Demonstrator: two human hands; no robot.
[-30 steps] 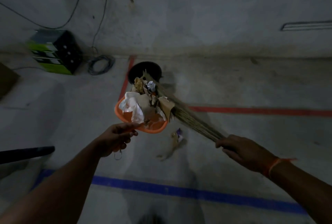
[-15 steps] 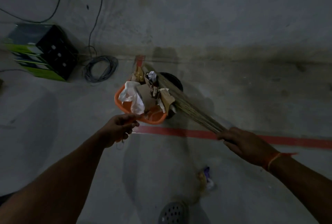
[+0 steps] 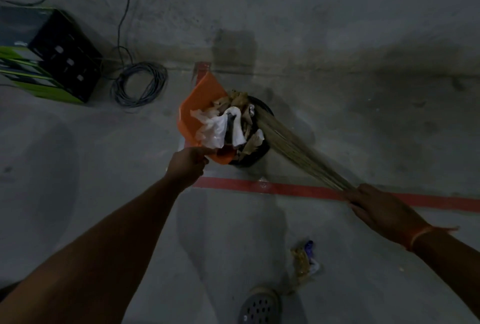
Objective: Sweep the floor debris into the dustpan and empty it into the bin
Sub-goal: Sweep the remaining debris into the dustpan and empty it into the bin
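Status: emptying stage. The debris has been gathered and the dustpan (image 3: 201, 105) is tilted over the bin (image 3: 255, 153), its open edge toward the bin mouth. Judged from this, sweeping is largely complete and the dump is under way but not finished: most of the load sits at the pan's lower edge and across the bin mouth, not yet clearly inside.

Remaining: clear the pan fully. One wrapper (image 3: 304, 258) lies on the floor, well apart from the bin on the person's side, beyond the red line (image 3: 285, 190); it probably needs a further sweep and a second dump.

Hands: the left hand (image 3: 185, 167) grips the pan's handle end, just beside the bin on the near side. The right hand (image 3: 376, 209) is closed round the broom (image 3: 291, 142) at its bound neck, well to the right of the bin. The bristles reach up to the bin rim and lie against the debris, apparently to push it off the pan.

Load: crumpled white paper (image 3: 218, 126), brown dry scraps (image 3: 237, 96) and a dark item among them; details are too dim to identify.

Bin: dark, round, standing on the floor near the wall, largely covered by the pan and debris.

Pan: orange plastic, steeply tilted, its upper part bare.
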